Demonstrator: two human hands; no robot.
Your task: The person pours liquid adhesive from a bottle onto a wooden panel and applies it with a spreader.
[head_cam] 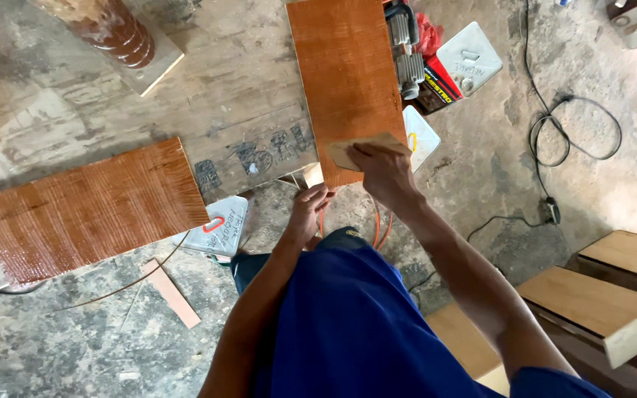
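Observation:
My right hand [382,170] presses a tan piece of sandpaper [348,149] flat against the near end of a reddish-brown stained wooden board [344,70] that lies lengthwise on a worn workbench [237,103]. My left hand [307,210] grips the bench's near edge just below that board, fingers curled. A second stained board [86,210], glossy and ridged, lies crosswise at the left of the bench.
A turned dark-brown wooden post on a square base [123,37] stands at the back left. Metal cans [223,228] [470,59], a small compressor-like machine [405,51], orange hose [377,225] and black cables [554,133] lie on the concrete floor. Pale wooden panels [606,295] are stacked at the right.

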